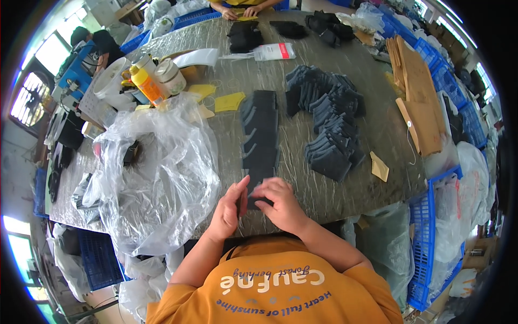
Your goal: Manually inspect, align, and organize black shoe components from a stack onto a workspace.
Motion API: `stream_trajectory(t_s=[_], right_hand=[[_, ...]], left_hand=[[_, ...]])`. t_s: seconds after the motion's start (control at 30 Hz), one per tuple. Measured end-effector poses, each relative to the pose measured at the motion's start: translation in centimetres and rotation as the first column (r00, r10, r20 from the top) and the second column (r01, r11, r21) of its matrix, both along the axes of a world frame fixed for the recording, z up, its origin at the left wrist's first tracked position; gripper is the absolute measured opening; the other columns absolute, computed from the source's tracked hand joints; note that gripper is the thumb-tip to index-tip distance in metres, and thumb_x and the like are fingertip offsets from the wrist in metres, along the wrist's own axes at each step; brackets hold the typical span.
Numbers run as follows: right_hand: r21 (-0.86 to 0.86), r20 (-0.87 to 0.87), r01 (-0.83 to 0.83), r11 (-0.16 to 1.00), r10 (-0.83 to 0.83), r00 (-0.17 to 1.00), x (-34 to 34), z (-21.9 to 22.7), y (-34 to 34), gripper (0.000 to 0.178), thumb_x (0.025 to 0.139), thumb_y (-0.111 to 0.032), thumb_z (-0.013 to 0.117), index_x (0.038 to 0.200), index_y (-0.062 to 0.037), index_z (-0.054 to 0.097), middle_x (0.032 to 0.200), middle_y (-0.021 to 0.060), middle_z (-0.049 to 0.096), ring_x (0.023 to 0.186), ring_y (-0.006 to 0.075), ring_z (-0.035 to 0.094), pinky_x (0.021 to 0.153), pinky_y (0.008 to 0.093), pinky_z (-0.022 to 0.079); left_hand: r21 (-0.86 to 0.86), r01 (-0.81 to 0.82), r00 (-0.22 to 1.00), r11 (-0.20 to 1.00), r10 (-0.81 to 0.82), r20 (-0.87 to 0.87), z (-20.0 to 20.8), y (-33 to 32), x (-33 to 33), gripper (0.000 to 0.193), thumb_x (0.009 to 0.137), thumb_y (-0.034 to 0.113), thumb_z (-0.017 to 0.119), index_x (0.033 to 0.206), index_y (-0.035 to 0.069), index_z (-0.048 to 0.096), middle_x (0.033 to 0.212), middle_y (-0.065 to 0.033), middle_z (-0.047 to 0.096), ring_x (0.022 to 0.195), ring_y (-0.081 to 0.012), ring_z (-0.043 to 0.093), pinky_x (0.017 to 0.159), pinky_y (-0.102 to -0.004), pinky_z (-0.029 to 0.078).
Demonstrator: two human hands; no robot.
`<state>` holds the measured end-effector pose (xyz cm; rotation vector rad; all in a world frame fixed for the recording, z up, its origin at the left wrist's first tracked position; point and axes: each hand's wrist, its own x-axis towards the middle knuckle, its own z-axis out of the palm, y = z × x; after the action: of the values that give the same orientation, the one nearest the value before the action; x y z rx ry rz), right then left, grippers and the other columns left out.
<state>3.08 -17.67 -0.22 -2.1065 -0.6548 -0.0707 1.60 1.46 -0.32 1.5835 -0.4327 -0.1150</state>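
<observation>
A column of overlapping dark grey fabric pieces [261,129] runs away from me along the table. My left hand [229,210] stands on edge at the left of its near end, fingers stretched out. Over the right side of that end, my right hand [279,204] has bent fingers, with thumb and forefinger apart; its fingertips are slightly blurred. Neither hand plainly grips anything, though the palms are partly hidden. Right of the column, more dark fabric pieces [332,143] lie fanned in a curved, stacked row.
A crumpled clear plastic bag [162,178] covers the table's left side, below a yellow bottle [145,83] and a white jar [170,75]. Brown cardboard [418,97] lies at right, a blue crate [423,243] beside the table. Another person's hands [241,12] work across it.
</observation>
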Motion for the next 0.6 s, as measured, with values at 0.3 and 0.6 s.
stream_trajectory(t_s=[0.3, 0.6], right_hand=[[0.325, -0.486, 0.087, 0.942, 0.087, 0.87, -1.3, 2.8, -0.6, 0.014, 0.082, -0.009, 0.063, 0.09, 0.0018, 0.066, 0.08, 0.0112, 0.066, 0.071, 0.0167, 0.062, 0.064, 0.0287, 0.047], [0.531, -0.701, 0.18, 0.828, 0.31, 0.643, -1.1, 1.9, -1.2, 0.009, 0.081, -0.004, 0.064, 0.087, 0.0021, 0.066, 0.082, 0.0059, 0.067, 0.075, 0.0114, 0.061, 0.07, 0.0251, 0.049]], left_hand=[[0.517, -0.088, 0.931, 0.852, -0.114, 0.347, 2.2, -2.2, -0.1, 0.095, 0.08, 0.068, 0.045, 0.139, -0.003, 0.028, 0.095, -0.0181, 0.049, 0.078, -0.0314, 0.052, 0.066, -0.0364, 0.046], [0.297, 0.103, 0.947, 0.949, -0.184, 0.261, 1.6, -2.3, -0.1, 0.093, 0.082, 0.067, 0.044, 0.137, -0.007, 0.031, 0.094, -0.016, 0.047, 0.081, -0.0277, 0.047, 0.073, -0.0364, 0.042]])
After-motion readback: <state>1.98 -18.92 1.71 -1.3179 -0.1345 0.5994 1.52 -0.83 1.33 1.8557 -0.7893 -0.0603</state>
